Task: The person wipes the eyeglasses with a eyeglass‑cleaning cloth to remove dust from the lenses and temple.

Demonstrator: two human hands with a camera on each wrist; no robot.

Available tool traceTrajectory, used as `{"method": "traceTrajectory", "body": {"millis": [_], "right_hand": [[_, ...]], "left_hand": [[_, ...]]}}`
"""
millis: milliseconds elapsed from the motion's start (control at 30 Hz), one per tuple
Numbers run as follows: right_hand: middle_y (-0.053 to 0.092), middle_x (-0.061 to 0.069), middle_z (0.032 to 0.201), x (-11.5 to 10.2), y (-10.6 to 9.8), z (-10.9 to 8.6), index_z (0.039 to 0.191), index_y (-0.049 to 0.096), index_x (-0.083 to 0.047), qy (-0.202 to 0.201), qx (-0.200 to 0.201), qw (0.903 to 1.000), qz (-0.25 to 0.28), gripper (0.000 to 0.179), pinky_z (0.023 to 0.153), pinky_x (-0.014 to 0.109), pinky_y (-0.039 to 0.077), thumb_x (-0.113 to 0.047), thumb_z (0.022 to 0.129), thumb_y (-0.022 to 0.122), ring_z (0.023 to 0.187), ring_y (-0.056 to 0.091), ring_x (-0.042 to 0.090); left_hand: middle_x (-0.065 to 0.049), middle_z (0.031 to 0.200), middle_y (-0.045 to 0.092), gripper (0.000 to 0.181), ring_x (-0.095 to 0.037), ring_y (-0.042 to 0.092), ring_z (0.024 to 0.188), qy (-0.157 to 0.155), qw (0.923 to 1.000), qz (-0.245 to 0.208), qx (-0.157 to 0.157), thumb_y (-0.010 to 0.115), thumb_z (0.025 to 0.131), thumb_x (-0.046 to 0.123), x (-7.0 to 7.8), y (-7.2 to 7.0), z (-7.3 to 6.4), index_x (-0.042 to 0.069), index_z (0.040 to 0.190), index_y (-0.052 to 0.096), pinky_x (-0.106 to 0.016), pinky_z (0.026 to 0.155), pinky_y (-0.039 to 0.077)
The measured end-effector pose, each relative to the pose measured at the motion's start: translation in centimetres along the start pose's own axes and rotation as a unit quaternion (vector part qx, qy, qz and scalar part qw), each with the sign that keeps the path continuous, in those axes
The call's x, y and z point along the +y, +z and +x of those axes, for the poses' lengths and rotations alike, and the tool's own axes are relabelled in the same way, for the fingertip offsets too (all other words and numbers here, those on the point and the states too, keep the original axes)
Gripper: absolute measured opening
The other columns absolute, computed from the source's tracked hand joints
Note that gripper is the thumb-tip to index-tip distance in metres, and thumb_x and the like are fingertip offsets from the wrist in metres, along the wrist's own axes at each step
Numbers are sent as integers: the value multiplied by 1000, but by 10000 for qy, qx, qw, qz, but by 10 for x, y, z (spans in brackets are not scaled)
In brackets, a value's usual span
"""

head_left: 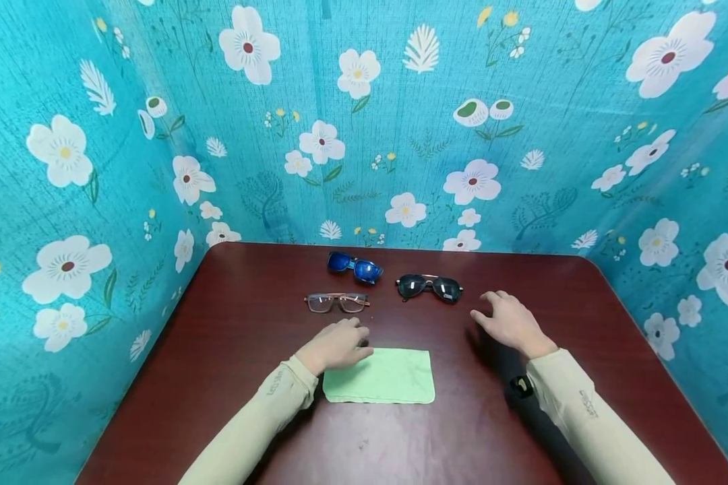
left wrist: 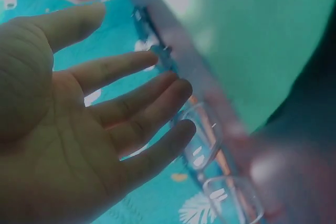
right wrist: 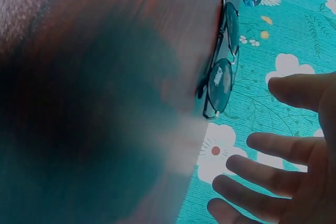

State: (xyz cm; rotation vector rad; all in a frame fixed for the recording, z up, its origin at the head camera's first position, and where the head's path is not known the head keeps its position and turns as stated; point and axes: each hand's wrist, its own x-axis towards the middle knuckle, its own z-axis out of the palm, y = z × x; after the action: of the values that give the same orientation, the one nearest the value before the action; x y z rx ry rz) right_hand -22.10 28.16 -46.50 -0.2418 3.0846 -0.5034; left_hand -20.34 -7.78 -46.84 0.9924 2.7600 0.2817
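Note:
My left hand [head_left: 338, 345] hovers over the upper left corner of a light green cloth [head_left: 394, 384] that lies flat on the table. In the left wrist view its fingers are spread loosely and the palm holds nothing. Just beyond it sit clear-lensed eyeglasses [head_left: 338, 303]. My right hand [head_left: 511, 325] is held over the table at the right, fingers relaxed, with nothing in it. Nearest to that hand are dark aviator sunglasses [head_left: 429, 287], a little to its left, with a small sticker on one lens. Blue-lensed sunglasses [head_left: 354, 267] lie farthest back.
The dark red-brown table [head_left: 249, 350] has rounded back corners. A teal flowered cloth [head_left: 364, 135] hangs behind it and along both sides. By my right sleeve a small black object [head_left: 521, 386] shows at the wrist.

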Motion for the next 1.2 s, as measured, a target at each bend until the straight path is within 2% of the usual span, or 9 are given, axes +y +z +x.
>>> {"method": "traceTrajectory", "body": {"millis": [133,233,433,500,633,767,900,1000,1200], "right_hand": [[55,26,117,2,4,4,123,54,7,5,-1,10000,98,49,82,55,47,-30,91,61,98,55,37],[56,26,114,4,8,6,121,55,7,44,-44,9999,133,47,81,55,47,-29,92,60,95,56,36],[58,24,109,8,14,6,116,58,5,38,-66,9998,179,41,77,53,48,-27,91,59,91,57,33],[59,23,108,8,15,7,116,59,5,17,-54,9998,197,40,77,53,48,-26,91,59,91,57,33],[59,24,108,8,16,8,115,59,5,-14,-39,9998,182,38,79,54,47,-25,91,58,93,57,35],[59,24,110,6,15,13,115,59,4,16,-73,9998,164,36,81,55,47,-24,92,59,95,57,36],[59,24,112,5,13,22,116,59,4,9,-90,9996,273,35,82,54,47,-20,92,60,95,58,35],[59,25,112,7,14,30,116,58,5,24,-84,9994,337,33,81,52,47,-17,92,60,94,58,34],[58,25,110,20,24,46,120,54,7,-150,21,9994,316,33,83,52,46,-11,91,58,96,57,35]], "left_hand": [[-2,97,54,32,-18,52,85,-113,9997,148,-181,61,90,37,1,7,5,13,111,64,-33,72,46],[-3,99,55,35,-19,53,88,-80,9996,188,-215,64,87,34,-1,12,9,13,116,63,-35,74,46],[2,84,47,13,-18,47,79,-57,9999,65,101,68,83,25,-3,21,11,18,87,58,-32,67,41],[3,78,42,15,-15,43,74,56,9999,-59,132,67,83,20,-3,22,11,18,80,52,-29,63,37],[4,72,42,12,-12,40,65,148,9986,-481,-146,62,84,10,0,21,13,15,84,52,-26,58,34],[5,71,50,14,-12,43,60,-90,9966,-657,-491,62,86,20,8,19,17,15,97,57,-28,55,39],[6,66,46,16,-9,40,57,-101,9987,-378,-322,63,87,32,16,20,21,16,87,60,-28,50,37],[6,61,37,23,-9,35,54,27,9993,-345,-154,62,89,30,21,20,23,17,72,53,-27,46,32],[6,60,28,29,-9,28,51,302,9954,-903,-82,59,93,27,26,19,20,17,71,43,-23,48,26]]}}
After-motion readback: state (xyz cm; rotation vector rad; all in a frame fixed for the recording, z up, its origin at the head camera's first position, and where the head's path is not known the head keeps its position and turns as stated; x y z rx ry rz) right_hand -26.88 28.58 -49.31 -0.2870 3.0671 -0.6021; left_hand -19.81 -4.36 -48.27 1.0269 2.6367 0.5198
